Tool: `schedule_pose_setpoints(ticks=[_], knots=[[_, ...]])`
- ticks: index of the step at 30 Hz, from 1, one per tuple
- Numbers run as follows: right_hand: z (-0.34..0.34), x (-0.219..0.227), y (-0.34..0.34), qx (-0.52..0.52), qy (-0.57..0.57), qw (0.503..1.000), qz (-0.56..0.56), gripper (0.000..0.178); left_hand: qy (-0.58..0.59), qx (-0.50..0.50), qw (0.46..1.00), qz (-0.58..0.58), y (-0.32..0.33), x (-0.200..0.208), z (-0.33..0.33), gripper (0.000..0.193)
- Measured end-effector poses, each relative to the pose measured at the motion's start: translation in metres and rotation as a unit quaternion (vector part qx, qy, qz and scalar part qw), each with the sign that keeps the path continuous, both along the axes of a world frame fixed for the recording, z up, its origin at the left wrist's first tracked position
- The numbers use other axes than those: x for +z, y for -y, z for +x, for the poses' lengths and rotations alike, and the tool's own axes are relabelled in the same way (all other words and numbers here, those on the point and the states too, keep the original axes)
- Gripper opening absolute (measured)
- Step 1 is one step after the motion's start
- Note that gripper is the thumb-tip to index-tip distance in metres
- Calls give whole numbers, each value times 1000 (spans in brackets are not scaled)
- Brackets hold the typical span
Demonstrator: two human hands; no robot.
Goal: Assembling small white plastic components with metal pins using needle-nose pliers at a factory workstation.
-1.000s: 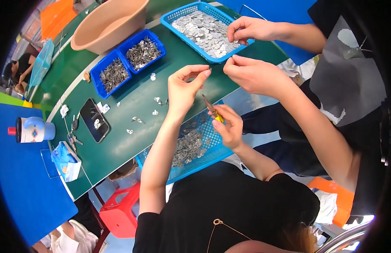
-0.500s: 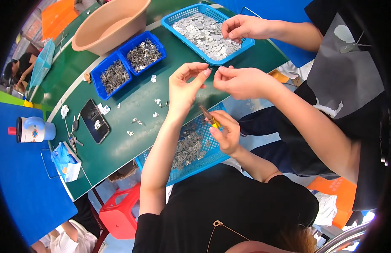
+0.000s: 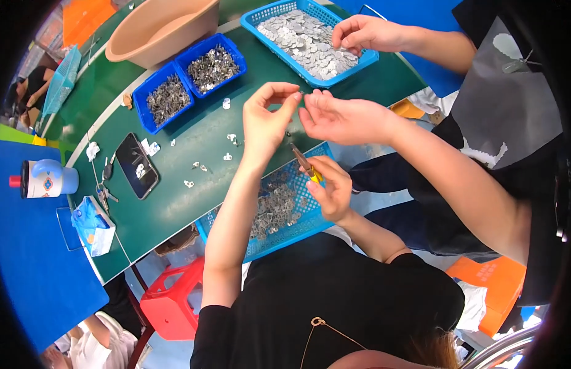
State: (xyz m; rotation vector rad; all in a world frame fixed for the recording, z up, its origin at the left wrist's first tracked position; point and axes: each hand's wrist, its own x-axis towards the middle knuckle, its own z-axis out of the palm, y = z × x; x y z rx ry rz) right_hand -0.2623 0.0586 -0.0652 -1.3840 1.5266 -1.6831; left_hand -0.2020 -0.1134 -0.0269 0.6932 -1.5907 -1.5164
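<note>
My left hand [image 3: 265, 120] is raised over the green table, thumb and forefinger pinched on a tiny piece too small to make out. Almost touching those fingertips is a co-worker's hand [image 3: 344, 120], fingers curled. Low in front of me, my right hand [image 3: 332, 189] grips pliers [image 3: 303, 161] with yellow handles, their jaws pointing up and to the left. Beneath both my arms lies a blue mesh basket [image 3: 310, 230] of small grey metal parts. The co-worker's other hand [image 3: 370, 35] pinches at the edge of a light blue basket [image 3: 310, 79] full of flat silvery pieces.
Two dark blue bins [image 3: 151, 126] of small metal parts stand beside a tan basin [image 3: 122, 52]. Loose parts [image 3: 231, 138], a phone [image 3: 138, 166], keys [image 3: 104, 195] and a tissue pack [image 3: 95, 227] lie on the green table [image 3: 175, 212]. A cup [image 3: 48, 178] and red stool [image 3: 168, 307] are left.
My left hand has risen slightly, still pinching. The co-worker's nearer hand has shifted left and turned its palm more upward. My right hand keeps the pliers in nearly the same place.
</note>
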Motion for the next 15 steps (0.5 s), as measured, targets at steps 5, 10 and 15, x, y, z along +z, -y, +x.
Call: schedule_pose_setpoints(ticks=[5, 10, 15], knots=[[-1, -2, 0, 3, -4, 1000, 13, 40, 91, 53, 989, -107, 10, -15, 12, 11], [2, -4, 3, 13, 6, 1000, 12, 40, 23, -11, 999, 29, 7, -14, 13, 13], [5, -4, 0, 17, -6, 1000, 9, 41, 5, -40, 999, -13, 9, -14, 13, 14]])
